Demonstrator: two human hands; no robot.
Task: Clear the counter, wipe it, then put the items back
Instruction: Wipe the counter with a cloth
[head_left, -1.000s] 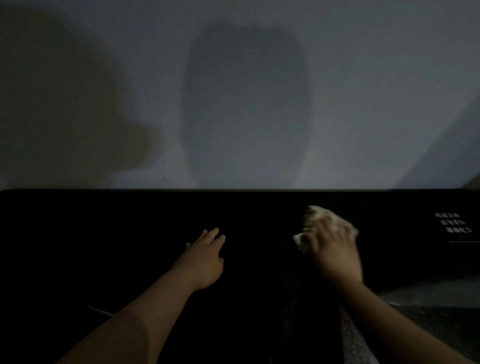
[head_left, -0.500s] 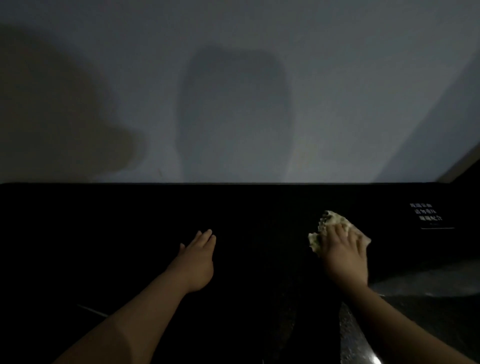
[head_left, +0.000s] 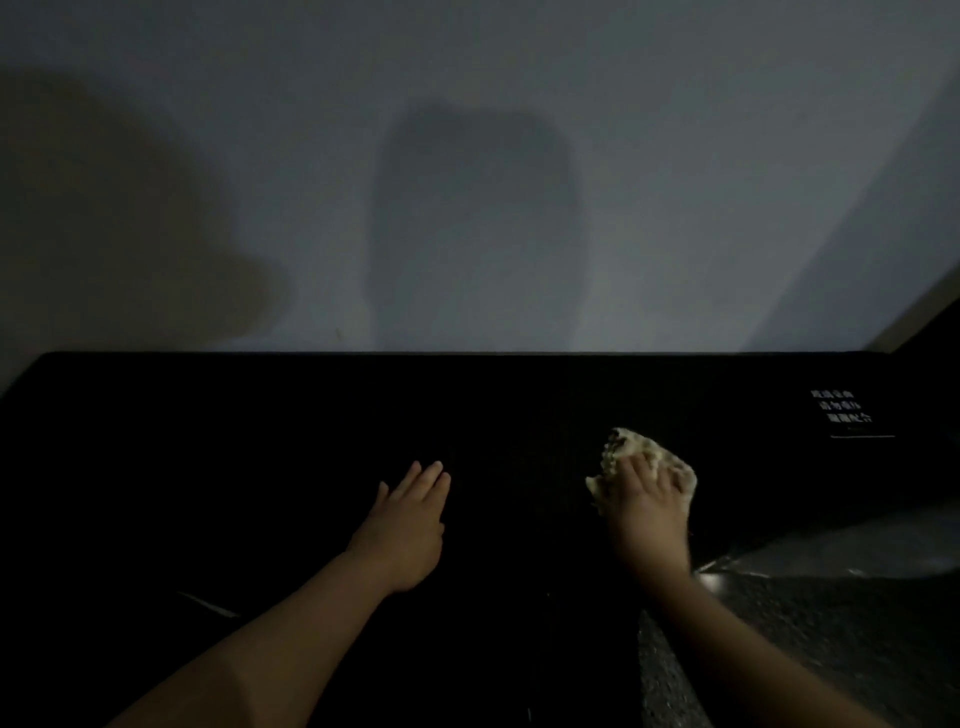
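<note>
1. L hand: palm down on the glossy black tabletop, a bit left of centre. Fingers straight and close together, thumb slightly out. Holds nothing.
2. R hand: on top of a crumpled pale cream cloth w/ dark specks, right of centre. Fingers lie fwd over the cloth, roughly straight and slightly spread, pressing it onto the tabletop. They don't look curled round it. Some blur, so can't make out the thumb.
3. Cloth sits on the tabletop under the R hand. Its far edge and left edge stick out past the hand.
4. Hands are well apart, both forearms reaching in from the near edge.
5. Small block of white printed text w/ a thin line under it: far right of the tabletop, beyond and right of the cloth. Unreadable.
6. Grey speckled surface w/ a glare streak: lower right, beside the R forearm.
7. Plain grey-white wall behind the tabletop, soft shadows on it. Scene is dim.
</note>
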